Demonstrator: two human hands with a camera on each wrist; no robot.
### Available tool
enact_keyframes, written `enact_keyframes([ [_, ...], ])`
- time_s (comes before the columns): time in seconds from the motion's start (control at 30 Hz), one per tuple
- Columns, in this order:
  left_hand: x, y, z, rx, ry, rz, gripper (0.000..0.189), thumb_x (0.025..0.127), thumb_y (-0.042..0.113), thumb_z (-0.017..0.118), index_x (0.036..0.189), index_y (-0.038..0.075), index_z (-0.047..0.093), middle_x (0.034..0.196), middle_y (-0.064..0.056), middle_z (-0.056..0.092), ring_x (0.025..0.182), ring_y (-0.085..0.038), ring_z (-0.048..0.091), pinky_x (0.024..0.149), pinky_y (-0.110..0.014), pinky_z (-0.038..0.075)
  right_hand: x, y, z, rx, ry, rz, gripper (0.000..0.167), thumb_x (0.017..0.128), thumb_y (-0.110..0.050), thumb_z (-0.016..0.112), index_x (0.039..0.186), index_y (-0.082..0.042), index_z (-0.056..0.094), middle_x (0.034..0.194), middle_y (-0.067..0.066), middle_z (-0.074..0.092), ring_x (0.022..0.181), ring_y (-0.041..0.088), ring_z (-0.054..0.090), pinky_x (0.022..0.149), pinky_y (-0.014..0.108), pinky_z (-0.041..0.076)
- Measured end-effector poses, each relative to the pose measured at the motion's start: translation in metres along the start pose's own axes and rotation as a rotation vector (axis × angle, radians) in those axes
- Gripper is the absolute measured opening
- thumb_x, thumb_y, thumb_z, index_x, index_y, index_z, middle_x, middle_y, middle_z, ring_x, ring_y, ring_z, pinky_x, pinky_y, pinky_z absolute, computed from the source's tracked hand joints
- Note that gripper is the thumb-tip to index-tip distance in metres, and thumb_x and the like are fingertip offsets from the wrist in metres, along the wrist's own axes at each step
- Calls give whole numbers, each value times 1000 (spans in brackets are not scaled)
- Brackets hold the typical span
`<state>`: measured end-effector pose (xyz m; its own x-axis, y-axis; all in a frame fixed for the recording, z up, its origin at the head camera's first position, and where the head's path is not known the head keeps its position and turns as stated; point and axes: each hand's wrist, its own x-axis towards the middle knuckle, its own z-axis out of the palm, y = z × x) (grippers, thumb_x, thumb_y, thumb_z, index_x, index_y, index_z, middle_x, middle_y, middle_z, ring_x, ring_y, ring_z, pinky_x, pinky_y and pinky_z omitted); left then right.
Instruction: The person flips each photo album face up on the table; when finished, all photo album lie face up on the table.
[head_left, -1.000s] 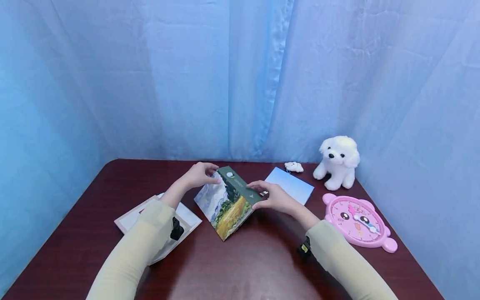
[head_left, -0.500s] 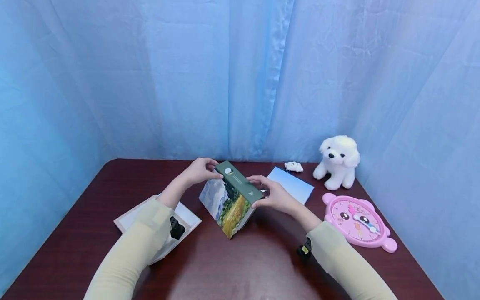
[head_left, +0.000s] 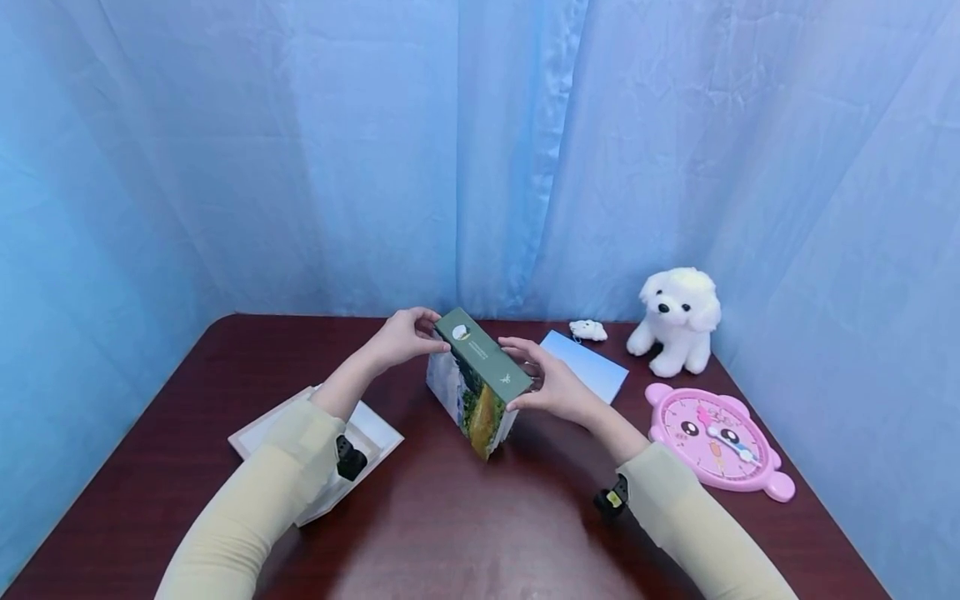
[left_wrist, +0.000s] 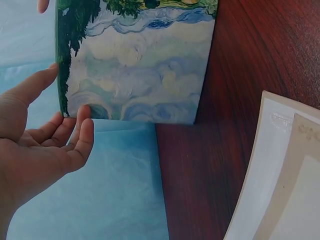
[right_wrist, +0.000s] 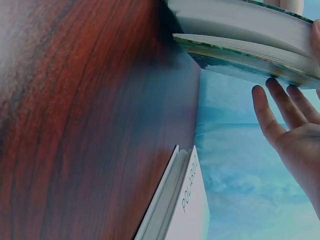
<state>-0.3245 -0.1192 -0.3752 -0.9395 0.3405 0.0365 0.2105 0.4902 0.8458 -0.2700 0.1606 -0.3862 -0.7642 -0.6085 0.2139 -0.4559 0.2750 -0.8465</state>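
A thick book with a green spine and a landscape painting on its cover is held spine up above the middle of the table. My left hand grips the far left end of the spine; in the left wrist view its thumb and fingers hold the cover's corner. My right hand holds the near right end of the spine between thumb and fingers. White page edges show in the right wrist view, slightly parted near the cover. Whether the book's lower edge touches the table cannot be told.
Under my left forearm lies a white, beige-edged flat thing. Behind my right hand lies a pale blue-and-white book with lettering. A small white plush, a white toy dog and a pink clock stand or lie rightward.
The book has tilted up from leaning, spine rising and the painted cover turning steeper, its lower corner shifting right. Both hands keep hold; the left hand has risen slightly.
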Motion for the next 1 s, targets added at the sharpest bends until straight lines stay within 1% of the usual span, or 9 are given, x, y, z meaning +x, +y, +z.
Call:
enact_keyframes([
  [0.13,-1,3,1,-23,11,-2,54,82,18,74,126,-3,50,118,-20,57,106,-31,60,83,-36,52,-2,-3,-2,-8,12,-8,91,72,-5,81,146,-5,29,144,18,41,127,33,46,83,28,51],
  [0.3,-4,7,-1,-78,30,1,53,81,17,75,125,-1,50,120,-18,55,107,-31,60,85,-38,52,-4,-9,-5,-39,40,12,84,70,-3,82,141,-4,39,136,15,52,123,29,51,84,26,50],
  [0.37,-4,8,-2,-101,32,9,53,81,16,75,124,0,50,121,-17,54,107,-31,61,86,-38,52,-5,-11,-5,-55,46,7,83,69,-3,83,140,-4,41,132,15,55,119,29,54,85,29,50],
  [0.47,-6,9,-3,-121,32,34,52,81,16,75,124,2,49,124,-15,51,106,-29,62,86,-37,53,-7,-11,-4,-51,39,-30,84,67,-1,83,140,-4,41,131,17,54,116,34,54,87,40,50],
  [0.57,-7,9,-3,-152,42,65,52,81,14,75,124,4,48,126,-14,49,105,-29,63,83,-36,53,-7,-11,-3,-36,17,-69,86,67,0,83,140,-5,39,133,19,51,116,38,53,88,50,48],
  [0.63,-9,9,-3,-181,48,80,51,81,13,74,123,4,47,126,-14,49,105,-28,63,83,-36,53,-7,-11,-1,-19,4,-75,87,66,1,83,140,-5,39,134,18,51,119,39,52,90,52,47],
  [0.8,-13,8,-4,-279,64,92,47,81,12,74,120,4,48,123,-12,52,109,-27,61,86,-37,52,-7,-14,2,-65,-15,-105,85,65,-1,84,138,-5,42,131,14,54,120,33,53,92,49,47],
  [0.9,-15,7,-5,-309,75,100,45,81,13,75,116,4,49,120,-12,54,109,-26,61,88,-38,51,-8,-14,4,-138,-22,-161,84,65,-3,85,138,-4,44,133,12,52,118,28,54,91,45,49],
  [1.0,-18,7,-5,-320,85,114,46,80,16,76,115,5,48,119,-12,54,109,-25,61,89,-39,51,-7,-5,5,-208,-25,-219,86,65,-5,86,139,-5,43,138,12,48,118,25,52,90,41,50],
])
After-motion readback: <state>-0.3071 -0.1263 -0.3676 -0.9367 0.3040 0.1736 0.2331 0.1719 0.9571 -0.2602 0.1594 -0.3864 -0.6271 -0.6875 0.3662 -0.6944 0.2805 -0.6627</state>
